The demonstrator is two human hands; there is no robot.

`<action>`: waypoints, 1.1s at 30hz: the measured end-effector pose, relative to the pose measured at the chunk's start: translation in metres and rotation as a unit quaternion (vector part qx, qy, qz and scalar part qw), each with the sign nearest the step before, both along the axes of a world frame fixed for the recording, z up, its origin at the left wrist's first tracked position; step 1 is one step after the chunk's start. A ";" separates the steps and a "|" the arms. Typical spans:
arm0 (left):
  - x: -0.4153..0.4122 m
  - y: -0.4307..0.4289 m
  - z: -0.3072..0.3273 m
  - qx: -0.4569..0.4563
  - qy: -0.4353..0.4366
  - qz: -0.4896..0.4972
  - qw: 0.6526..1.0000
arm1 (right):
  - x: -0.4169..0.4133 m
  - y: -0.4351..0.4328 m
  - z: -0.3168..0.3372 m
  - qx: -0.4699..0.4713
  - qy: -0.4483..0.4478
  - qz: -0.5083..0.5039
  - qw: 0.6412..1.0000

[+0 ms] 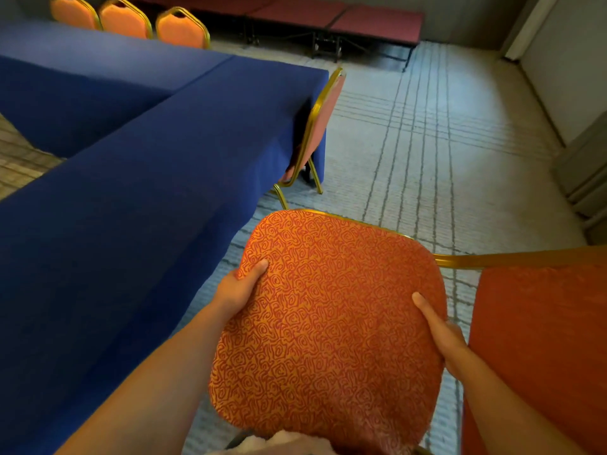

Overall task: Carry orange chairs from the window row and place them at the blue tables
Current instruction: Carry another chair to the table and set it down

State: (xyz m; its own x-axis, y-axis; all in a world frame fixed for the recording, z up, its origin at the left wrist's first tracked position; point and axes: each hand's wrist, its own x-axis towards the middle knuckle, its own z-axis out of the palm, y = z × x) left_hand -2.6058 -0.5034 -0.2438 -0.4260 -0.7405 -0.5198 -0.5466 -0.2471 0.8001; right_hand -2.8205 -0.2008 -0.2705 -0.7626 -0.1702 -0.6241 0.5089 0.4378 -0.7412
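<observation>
The person's hands are well apart, clamped on opposite edges of the orange chair (328,323) seat: left hand (238,290) on its left edge, right hand (443,333) on its right. The blue table (131,192) lies just left, nearer the left hand. The chair's backrest (542,339) stands right, facing away from it.

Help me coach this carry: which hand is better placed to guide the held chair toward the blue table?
Left, probably: the left hand grips the seat edge of the orange chair nearest the blue table; the right hand grips the far edge.
</observation>
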 end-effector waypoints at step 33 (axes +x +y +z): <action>-0.371 -0.278 -0.152 0.137 -0.177 0.017 0.974 | -0.353 -0.267 -0.143 0.073 -0.117 -0.042 0.990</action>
State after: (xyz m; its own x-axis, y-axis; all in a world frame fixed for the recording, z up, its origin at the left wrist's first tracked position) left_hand -2.9766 -0.7811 -0.3957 -0.1616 -0.5638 -0.8099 -0.7643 -0.4476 0.4641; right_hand -3.1736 -0.4673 -0.4135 -0.6012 -0.0078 -0.7991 0.6988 0.4798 -0.5305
